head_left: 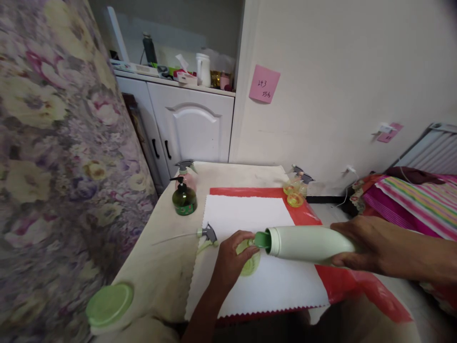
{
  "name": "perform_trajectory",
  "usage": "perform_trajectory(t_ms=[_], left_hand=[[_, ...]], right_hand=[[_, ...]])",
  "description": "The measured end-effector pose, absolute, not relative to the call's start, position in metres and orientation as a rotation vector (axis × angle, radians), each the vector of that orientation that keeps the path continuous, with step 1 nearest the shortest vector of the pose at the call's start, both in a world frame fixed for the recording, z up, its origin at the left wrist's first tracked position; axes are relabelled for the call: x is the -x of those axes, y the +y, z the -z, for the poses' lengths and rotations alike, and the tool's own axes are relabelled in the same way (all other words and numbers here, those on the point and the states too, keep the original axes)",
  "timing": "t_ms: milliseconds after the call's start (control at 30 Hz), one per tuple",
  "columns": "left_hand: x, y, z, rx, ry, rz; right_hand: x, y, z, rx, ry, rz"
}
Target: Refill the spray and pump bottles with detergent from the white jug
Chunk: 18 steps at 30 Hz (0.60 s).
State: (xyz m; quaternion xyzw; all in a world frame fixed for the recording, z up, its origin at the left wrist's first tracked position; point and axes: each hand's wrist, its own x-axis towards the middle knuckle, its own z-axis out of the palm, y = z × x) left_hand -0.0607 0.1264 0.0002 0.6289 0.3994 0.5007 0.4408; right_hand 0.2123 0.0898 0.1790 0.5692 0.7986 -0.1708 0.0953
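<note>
My right hand (367, 243) is wrapped round the base of a pale green detergent bottle (307, 240), which lies nearly level in the air with its mouth to the left. Its darker green spout (262, 240) reaches the neck of a see-through yellow-green spray bottle (251, 267). The fingers of my left hand (232, 252) are closed round that bottle's neck; it stands on a white sheet (278, 286). I cannot make out any liquid flowing. Left of my left hand rests a grey spray head (207, 233) with its long dip tube.
A dark green pump bottle (184, 200) and a pink spray bottle (189, 178) stand at the back left of the table. Yellow spray bottles (295, 197) sit at the back right. A green lid (110, 302) lies at the front left. Red plastic (360, 286) hangs at the right.
</note>
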Motion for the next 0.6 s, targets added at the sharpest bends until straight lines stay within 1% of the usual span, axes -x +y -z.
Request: perform_trajectory(t_ms=[600], left_hand=[[0.0608,0.126,-0.0003,-1.556,0.993,-1.227]], right_hand=[[-0.2117,0.0911,-0.1798,-1.673,2.349,0.492]])
